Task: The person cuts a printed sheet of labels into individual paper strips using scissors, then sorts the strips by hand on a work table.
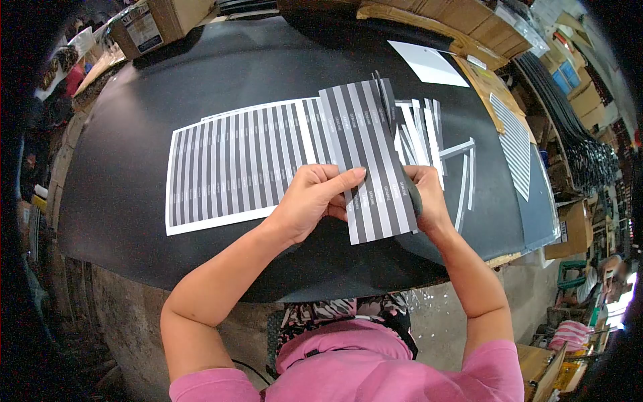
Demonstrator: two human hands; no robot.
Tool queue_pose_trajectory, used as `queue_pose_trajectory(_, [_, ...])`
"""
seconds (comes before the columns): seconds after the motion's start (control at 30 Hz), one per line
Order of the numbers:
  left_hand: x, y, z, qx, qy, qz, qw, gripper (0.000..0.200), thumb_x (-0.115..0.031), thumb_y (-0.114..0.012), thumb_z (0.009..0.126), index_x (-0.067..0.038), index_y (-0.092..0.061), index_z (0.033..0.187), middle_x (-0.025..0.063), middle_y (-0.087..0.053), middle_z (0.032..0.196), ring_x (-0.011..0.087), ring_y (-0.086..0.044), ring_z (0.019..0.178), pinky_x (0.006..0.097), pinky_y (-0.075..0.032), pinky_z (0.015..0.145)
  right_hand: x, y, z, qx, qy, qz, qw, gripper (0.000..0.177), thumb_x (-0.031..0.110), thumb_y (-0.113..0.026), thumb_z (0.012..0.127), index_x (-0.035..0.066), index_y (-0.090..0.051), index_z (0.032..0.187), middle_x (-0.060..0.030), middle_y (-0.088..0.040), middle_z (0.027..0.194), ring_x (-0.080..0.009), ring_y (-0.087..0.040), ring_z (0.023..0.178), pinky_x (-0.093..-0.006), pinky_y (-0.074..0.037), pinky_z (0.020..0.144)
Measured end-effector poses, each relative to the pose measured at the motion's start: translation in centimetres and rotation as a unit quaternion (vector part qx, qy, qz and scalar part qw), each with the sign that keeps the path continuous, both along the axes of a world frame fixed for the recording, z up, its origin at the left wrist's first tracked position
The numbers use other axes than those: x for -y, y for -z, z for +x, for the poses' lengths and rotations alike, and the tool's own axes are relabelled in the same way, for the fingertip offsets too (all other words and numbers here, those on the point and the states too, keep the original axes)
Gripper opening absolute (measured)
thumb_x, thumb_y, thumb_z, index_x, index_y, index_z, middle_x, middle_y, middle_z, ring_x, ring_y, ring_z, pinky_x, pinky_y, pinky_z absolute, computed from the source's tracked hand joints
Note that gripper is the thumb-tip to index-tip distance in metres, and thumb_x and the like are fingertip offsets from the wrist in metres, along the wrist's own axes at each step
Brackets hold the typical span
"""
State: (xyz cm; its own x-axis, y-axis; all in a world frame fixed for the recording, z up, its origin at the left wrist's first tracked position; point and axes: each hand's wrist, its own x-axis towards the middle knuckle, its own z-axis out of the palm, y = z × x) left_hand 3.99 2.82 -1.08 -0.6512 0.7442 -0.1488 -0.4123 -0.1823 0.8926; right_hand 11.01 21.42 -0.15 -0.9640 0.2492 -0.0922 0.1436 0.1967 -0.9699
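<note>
My left hand pinches a grey-and-black striped label sheet between thumb and fingers at its left edge. Small pale lettering runs along its stripes. My right hand is closed around the dark handles of a pair of scissors, whose blades point away from me along the right side of the sheet. The sheet partly hides the scissors and the right fingers. Beneath and to the left, a larger striped sheet with a white border lies flat on the black table.
Loose cut strips lie to the right of my hands. A white sheet and another striped sheet rest at the right side. Cardboard boxes stand along the far edge. A person is at the far right.
</note>
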Motion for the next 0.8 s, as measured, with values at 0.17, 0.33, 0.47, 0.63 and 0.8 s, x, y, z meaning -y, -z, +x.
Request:
queue_pose_trajectory(0.17, [0.0,0.0,0.0,0.001,-0.001,0.002,1.0,0.032,-0.028,-0.058,0.088,0.003,-0.063,0.088,0.0123,-0.066,0.076,0.0133,-0.065,0.062,0.0245,-0.055,0.056,0.0,0.1,0.0,-0.004,0.001,-0.009,1.0,0.025,0.016,-0.07,0.074,-0.008,-0.067,0.079,-0.0068,-0.064,0.067,-0.0069,-0.055,0.058,-0.0215,-0.043,0.051])
queue_pose_trajectory(0.33, [-0.1,-0.1,0.0,0.005,-0.006,-0.006,1.0,0.025,-0.026,-0.062,0.086,-0.002,-0.062,0.08,0.0062,-0.064,0.071,0.0094,-0.061,0.056,0.023,-0.05,0.05,-0.4,0.9,-0.1,-0.017,0.004,0.004,1.0,0.023,0.015,-0.069,0.074,-0.008,-0.066,0.077,-0.0066,-0.063,0.066,-0.0063,-0.054,0.059,-0.0217,-0.042,0.051])
queue_pose_trajectory(0.47, [0.0,0.3,-1.0,-0.013,-0.048,-0.013,0.999,0.024,-0.026,-0.061,0.086,-0.002,-0.062,0.079,0.0064,-0.064,0.071,0.0088,-0.06,0.057,0.0218,-0.049,0.049,-0.3,-0.5,0.6,0.02,0.014,0.009,1.0,0.026,0.019,-0.067,0.077,-0.006,-0.063,0.07,-0.0064,-0.059,0.058,-0.0104,-0.056,0.05,-0.0242,-0.043,0.045])
queue_pose_trajectory(0.63, [1.6,-1.0,-3.3,-0.063,-0.164,0.025,0.984,0.023,-0.026,-0.059,0.087,-0.002,-0.061,0.087,0.0056,-0.066,0.076,0.0069,-0.06,0.058,0.0209,-0.05,0.053,0.2,-1.8,3.3,0.116,-0.016,-0.041,0.992,0.035,0.029,-0.073,0.075,-0.003,-0.06,0.069,-0.0056,-0.057,0.054,-0.0126,-0.057,0.048,-0.024,-0.044,0.043])
queue_pose_trajectory(0.8, [2.6,-1.1,-4.4,-0.105,-0.188,0.048,0.975,0.027,-0.026,-0.06,0.087,0.001,-0.062,0.087,0.0091,-0.066,0.08,0.0101,-0.064,0.064,0.0216,-0.054,0.058,1.0,-2.1,5.9,0.128,-0.063,0.045,0.989,0.034,0.03,-0.075,0.072,-0.001,-0.062,0.068,-0.0037,-0.057,0.054,-0.0086,-0.055,0.05,-0.0222,-0.042,0.046])
